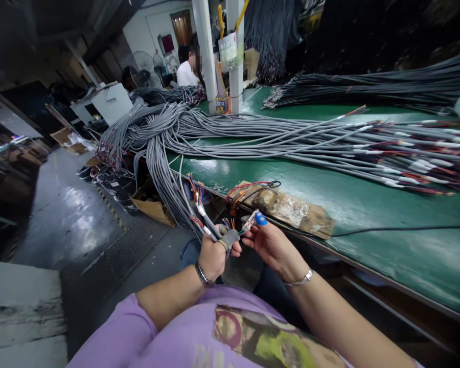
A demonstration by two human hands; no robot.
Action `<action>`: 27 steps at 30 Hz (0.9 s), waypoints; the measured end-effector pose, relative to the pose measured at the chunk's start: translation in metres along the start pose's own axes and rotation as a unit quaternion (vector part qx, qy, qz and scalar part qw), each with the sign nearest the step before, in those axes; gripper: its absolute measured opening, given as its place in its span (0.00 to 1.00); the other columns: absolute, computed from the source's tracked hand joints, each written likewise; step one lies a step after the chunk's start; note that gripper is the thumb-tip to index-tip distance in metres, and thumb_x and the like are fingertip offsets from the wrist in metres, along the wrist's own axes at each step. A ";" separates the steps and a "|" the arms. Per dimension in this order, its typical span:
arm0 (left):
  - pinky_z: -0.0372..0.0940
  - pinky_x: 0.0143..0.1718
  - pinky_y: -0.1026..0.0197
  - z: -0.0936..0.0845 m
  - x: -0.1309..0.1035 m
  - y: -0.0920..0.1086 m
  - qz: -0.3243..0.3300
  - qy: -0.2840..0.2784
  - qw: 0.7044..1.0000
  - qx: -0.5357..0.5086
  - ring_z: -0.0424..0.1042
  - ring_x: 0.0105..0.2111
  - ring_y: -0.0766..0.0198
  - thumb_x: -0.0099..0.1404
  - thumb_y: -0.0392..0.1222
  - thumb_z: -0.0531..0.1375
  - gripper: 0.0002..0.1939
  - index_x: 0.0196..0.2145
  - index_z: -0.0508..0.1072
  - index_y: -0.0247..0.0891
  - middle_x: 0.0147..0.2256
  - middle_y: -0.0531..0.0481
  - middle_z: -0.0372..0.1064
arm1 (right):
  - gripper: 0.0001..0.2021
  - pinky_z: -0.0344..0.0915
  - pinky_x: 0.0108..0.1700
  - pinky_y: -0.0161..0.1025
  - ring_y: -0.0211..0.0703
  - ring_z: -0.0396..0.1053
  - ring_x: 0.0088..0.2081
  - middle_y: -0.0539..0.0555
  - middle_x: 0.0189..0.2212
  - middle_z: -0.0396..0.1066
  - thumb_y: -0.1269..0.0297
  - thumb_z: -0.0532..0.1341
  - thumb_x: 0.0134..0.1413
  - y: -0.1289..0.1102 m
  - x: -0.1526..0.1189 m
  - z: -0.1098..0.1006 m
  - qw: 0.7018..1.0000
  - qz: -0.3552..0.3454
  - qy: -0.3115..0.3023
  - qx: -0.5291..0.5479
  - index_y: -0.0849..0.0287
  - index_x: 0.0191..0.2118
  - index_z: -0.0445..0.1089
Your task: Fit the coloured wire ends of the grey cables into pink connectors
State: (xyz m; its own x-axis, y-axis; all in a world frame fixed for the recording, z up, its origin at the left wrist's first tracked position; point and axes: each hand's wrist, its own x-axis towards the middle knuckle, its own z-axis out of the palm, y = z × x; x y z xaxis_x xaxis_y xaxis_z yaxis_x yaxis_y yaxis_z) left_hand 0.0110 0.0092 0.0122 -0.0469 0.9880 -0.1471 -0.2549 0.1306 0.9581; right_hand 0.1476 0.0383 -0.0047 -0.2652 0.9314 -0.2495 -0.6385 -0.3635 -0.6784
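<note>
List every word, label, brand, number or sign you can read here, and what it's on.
None reads clearly.
Purple shirt: pale lettering, cut off by the picture's edge and too blurred to quote.
Bright label at the foot of the white posts: too small.
Container on the posts: marks too blurred.
White piece in the right hand: too small to tell.

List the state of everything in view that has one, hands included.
Held cables: ends stripped, coloured wires exposed
Left hand: closed around them
Right hand: pinching a small pale piece
Cable bundle: laid lengthwise on the green bench
Wooden board: lying flat at bench edge
Black cord: stretched along bench
Cardboard box: open
Fan: on or off, cannot tell
</note>
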 end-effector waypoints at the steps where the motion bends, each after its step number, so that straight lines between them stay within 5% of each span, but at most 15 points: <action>1: 0.61 0.17 0.68 0.000 0.000 0.000 0.000 0.003 1.000 -0.001 0.64 0.15 0.71 0.50 0.51 0.66 0.17 0.23 0.67 0.34 0.16 0.54 0.66 | 0.17 0.68 0.29 0.33 0.35 0.64 0.24 0.48 0.22 0.67 0.47 0.68 0.42 0.000 0.000 0.000 1.000 -0.004 0.002 -0.007 0.56 0.26 0.71; 8: 0.61 0.17 0.68 -0.001 0.001 -0.001 -0.003 0.003 1.000 -0.003 0.64 0.15 0.71 0.51 0.51 0.66 0.17 0.22 0.67 0.34 0.16 0.54 0.65 | 0.14 0.70 0.36 0.38 0.40 0.70 0.32 0.52 0.33 0.75 0.49 0.62 0.51 -0.002 -0.002 -0.003 1.000 0.004 -0.023 -0.007 0.53 0.35 0.75; 14: 0.62 0.16 0.67 0.000 0.001 -0.002 -0.007 0.001 1.000 0.016 0.63 0.15 0.71 0.51 0.50 0.65 0.16 0.21 0.67 0.34 0.16 0.53 0.66 | 0.10 0.68 0.43 0.40 0.42 0.72 0.37 0.52 0.34 0.76 0.53 0.64 0.51 -0.002 0.000 -0.001 0.999 0.018 -0.007 0.037 0.53 0.31 0.75; 27: 0.62 0.16 0.68 -0.002 -0.003 -0.002 -0.003 -0.025 0.999 0.036 0.63 0.14 0.71 0.51 0.54 0.65 0.19 0.21 0.67 0.34 0.16 0.54 0.66 | 0.19 0.69 0.35 0.38 0.41 0.70 0.32 0.53 0.35 0.76 0.42 0.66 0.43 0.002 -0.007 -0.001 0.999 0.031 -0.026 0.023 0.54 0.31 0.74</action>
State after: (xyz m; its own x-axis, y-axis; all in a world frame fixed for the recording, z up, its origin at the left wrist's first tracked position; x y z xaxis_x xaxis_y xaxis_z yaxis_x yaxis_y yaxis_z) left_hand 0.0100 0.0062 0.0102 0.0031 0.9900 -0.1414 -0.1849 0.1395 0.9728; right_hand 0.1492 0.0316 -0.0051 -0.3415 0.9050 -0.2538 -0.6514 -0.4225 -0.6302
